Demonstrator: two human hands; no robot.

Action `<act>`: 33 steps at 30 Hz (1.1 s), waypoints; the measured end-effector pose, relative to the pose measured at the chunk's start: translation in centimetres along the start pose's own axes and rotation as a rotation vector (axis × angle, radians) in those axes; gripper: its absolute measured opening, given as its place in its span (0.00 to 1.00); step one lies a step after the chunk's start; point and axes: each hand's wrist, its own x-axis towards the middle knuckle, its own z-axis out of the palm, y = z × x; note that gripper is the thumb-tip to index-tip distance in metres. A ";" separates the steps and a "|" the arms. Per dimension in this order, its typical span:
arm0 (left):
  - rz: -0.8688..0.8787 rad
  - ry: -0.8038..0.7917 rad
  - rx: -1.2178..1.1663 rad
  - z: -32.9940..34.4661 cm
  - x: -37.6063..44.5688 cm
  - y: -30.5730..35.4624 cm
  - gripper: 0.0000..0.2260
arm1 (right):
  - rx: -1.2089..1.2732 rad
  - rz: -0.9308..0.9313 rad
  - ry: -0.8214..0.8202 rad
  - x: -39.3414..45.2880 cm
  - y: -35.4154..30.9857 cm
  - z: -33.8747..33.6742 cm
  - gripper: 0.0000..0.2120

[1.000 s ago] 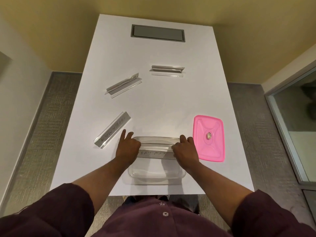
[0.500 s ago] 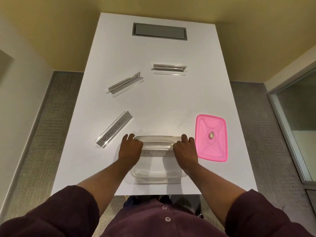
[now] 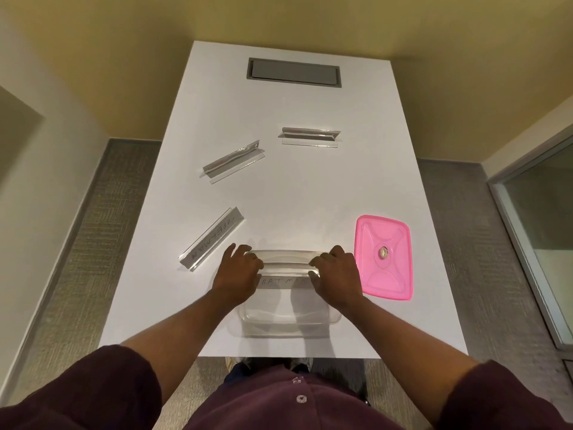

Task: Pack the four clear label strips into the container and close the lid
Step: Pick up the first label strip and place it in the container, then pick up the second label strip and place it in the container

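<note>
Label strip, "BATMAN" [image 3: 283, 281]: held level across the open container [image 3: 288, 315], one end in each hand, so it goes in flat.
Left hand [image 3: 237, 274]: fingers pinched on the strip's left end.
Right hand [image 3: 336, 276]: fingers pinched on its right end.
Container: clear, at the near edge of the desk [image 3: 310, 193], within easy reach.
Lid [image 3: 384, 257]: pink, just right of the container, laid aside while filling.
Strips unpacked: "SUPERMAN" strip [image 3: 212, 238] near left; two unmarked strips [image 3: 232, 161] [image 3: 310, 136] further back.
Progress: judged first of four.

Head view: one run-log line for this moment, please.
both hands hold BATMAN strip over clear container | three strips on table | pink lid off, right
</note>
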 end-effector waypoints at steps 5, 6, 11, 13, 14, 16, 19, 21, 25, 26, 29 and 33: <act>0.027 0.148 -0.180 -1.9 -0.5 -0.8 0.04 | 0.200 -0.029 0.120 1.6 0.8 -1.7 0.02; 0.006 0.172 -0.214 -2.1 -0.5 -1.1 0.04 | 0.222 -0.017 0.121 2.0 0.9 -2.1 0.03; -0.289 0.348 -0.427 -2.7 -1.5 -2.5 0.05 | 0.338 0.027 0.045 5.2 -0.1 -3.4 0.06; -0.416 0.395 -0.485 -2.5 -2.2 -3.5 0.05 | 0.403 -0.015 -0.025 6.8 -0.8 -3.6 0.08; -0.470 0.389 -0.502 -2.4 -2.6 -4.1 0.06 | 0.425 -0.040 -0.061 7.6 -1.2 -3.6 0.09; -0.576 0.356 -0.541 -1.8 -3.4 -5.8 0.08 | 0.461 -0.061 -0.134 9.3 -2.1 -3.5 0.10; -0.759 0.335 -0.644 -1.2 -4.5 -8.1 0.13 | 0.511 -0.032 -0.234 11.5 -4.1 -3.0 0.15; -0.866 0.307 -0.701 -0.9 -4.9 -9.0 0.18 | 0.572 0.023 -0.288 13.0 -5.5 -2.4 0.20; -1.042 0.197 -0.863 -0.5 -5.4 -11.0 0.25 | 0.623 0.173 -0.378 16.2 -8.5 -1.0 0.28; -1.043 0.178 -0.890 -0.2 -5.5 -11.4 0.25 | 0.624 0.192 -0.391 16.8 -9.0 -0.7 0.29; -1.018 0.131 -0.935 0.5 -5.9 -12.9 0.24 | 0.596 0.214 -0.429 18.4 -10.6 0.3 0.29; -0.990 0.169 -0.991 1.4 -6.2 -14.2 0.15 | 0.629 0.279 -0.455 19.9 -12.2 1.9 0.27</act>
